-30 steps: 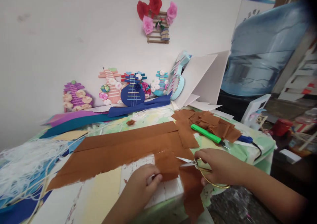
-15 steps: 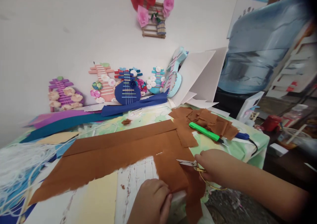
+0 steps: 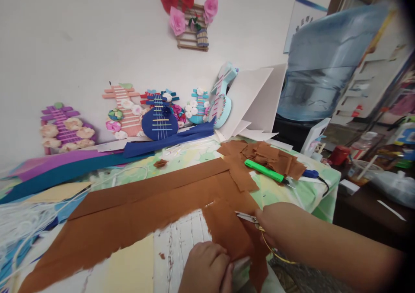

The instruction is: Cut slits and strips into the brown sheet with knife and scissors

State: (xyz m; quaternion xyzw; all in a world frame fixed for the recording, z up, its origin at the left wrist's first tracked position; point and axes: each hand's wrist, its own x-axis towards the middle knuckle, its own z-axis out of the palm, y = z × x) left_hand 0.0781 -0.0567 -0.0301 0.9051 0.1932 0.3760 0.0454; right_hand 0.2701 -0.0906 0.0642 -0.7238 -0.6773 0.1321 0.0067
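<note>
My right hand (image 3: 270,219) is closed round the gold-handled scissors (image 3: 248,217), whose blades point left over the brown paper (image 3: 223,230). The blades look nearly together. Much of the handle is hidden by my fingers. My left hand (image 3: 205,267) lies with curled fingers at the near edge of the white board (image 3: 181,237), beside the brown paper. Its thumb tucks in at the edge, and the fingertips are partly hidden. Brown paper covers the far part of the board, and a strip of it hangs over the near right edge.
A green utility knife (image 3: 264,170) lies by a pile of brown scraps (image 3: 272,157). White cord (image 3: 26,224) tangles at the left. Decorated lute-shaped crafts (image 3: 160,122) lean on the wall. A large water bottle (image 3: 319,68) stands behind the table's right end.
The scissor blades have drawn closer together. My left hand stays at the board's edge. The whole view has turned slightly to the right.
</note>
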